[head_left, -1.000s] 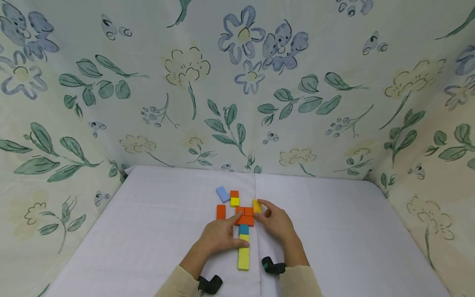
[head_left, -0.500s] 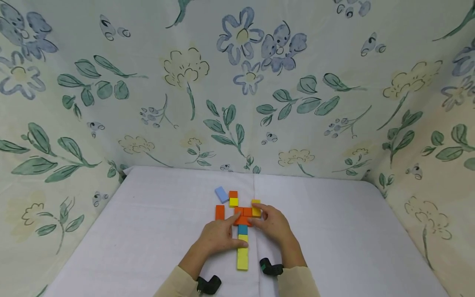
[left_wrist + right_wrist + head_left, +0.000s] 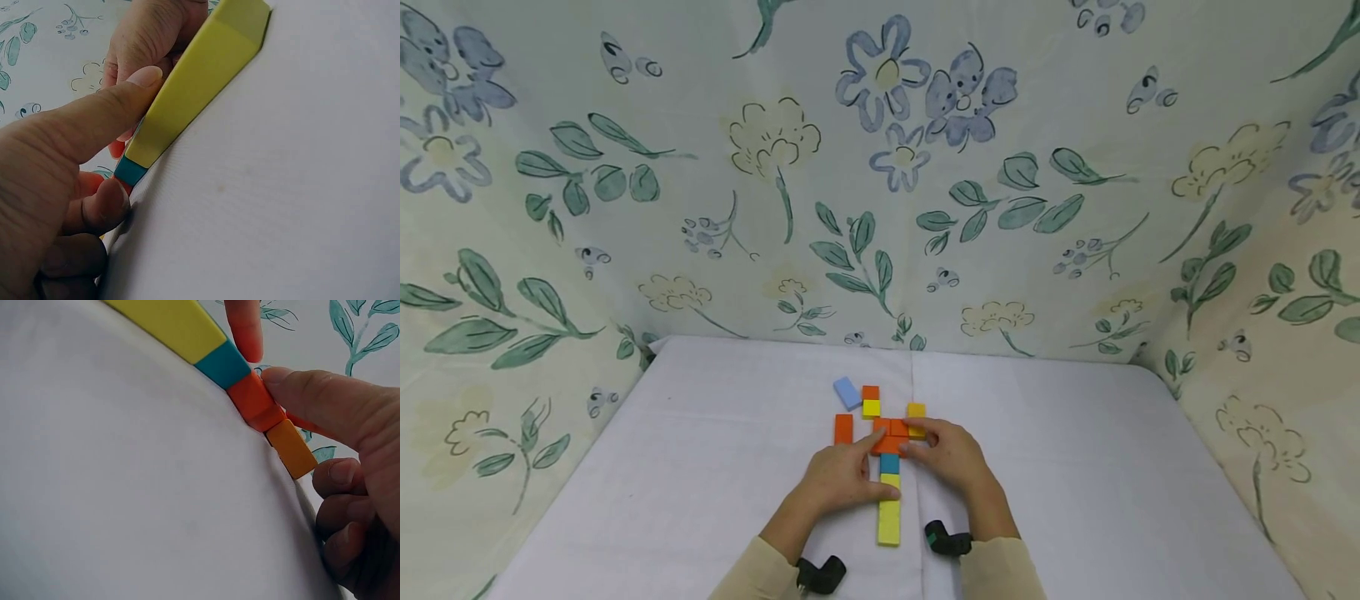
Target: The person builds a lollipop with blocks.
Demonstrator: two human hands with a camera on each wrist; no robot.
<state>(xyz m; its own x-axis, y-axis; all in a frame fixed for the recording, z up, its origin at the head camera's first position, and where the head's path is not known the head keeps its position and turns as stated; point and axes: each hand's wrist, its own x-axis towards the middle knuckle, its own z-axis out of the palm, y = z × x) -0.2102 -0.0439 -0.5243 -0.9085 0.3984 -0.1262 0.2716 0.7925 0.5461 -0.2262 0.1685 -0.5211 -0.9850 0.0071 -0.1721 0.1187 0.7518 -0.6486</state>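
Head view shows hands (image 3: 842, 479) touching smooth rectangular blocks (image 3: 889, 523)

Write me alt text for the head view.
A person's left hand and right hand touch a row of red, teal and yellow blocks on a white table. A blue block lies angled farther back; floral cloth hangs behind.

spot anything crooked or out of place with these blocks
The light blue block at the group's far-left corner lies slanted, while the other blocks sit roughly square to one another. I see no damage.
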